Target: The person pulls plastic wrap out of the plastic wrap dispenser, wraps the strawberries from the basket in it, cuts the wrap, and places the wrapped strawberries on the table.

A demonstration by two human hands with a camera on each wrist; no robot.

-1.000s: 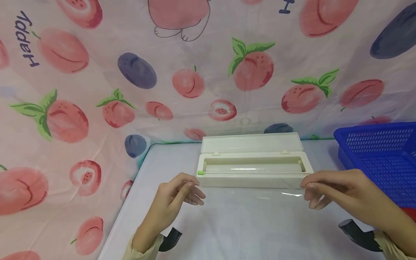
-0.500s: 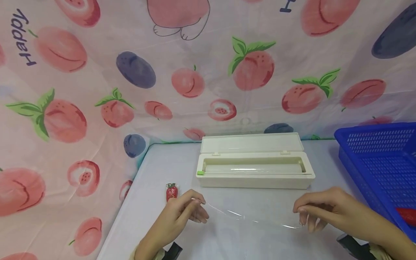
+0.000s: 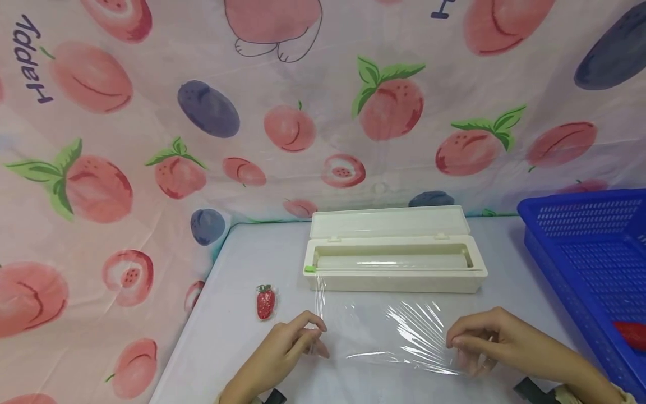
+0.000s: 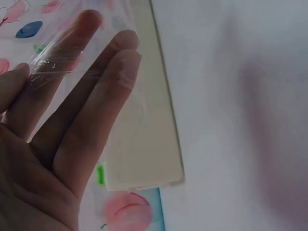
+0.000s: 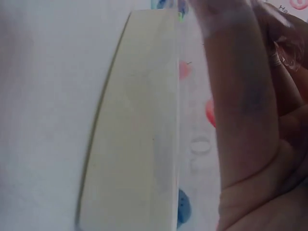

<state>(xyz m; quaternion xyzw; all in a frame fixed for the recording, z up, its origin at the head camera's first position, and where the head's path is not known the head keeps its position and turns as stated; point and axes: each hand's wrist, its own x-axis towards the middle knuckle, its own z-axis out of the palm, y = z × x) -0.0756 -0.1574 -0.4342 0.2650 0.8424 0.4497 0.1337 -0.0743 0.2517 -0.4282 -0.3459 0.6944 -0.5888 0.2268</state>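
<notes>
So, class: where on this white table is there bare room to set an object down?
Bare white table lies left of the cream plastic wrap dispenser box, behind the small red strawberry. A narrower strip separates the box from the blue plastic basket. The front is crowded: clear cling film stretches between left hand and right hand.

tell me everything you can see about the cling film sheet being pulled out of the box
The cling film sheet is clear, thin and glossy, with wrinkles and bright streaks toward its right side. It runs from the roll inside the open cream dispenser box, over the box's front edge and out above the pale table. The left hand pinches its near left corner and the right hand pinches its near right corner, holding it spread wide. It is not yet cut from the roll.
</notes>
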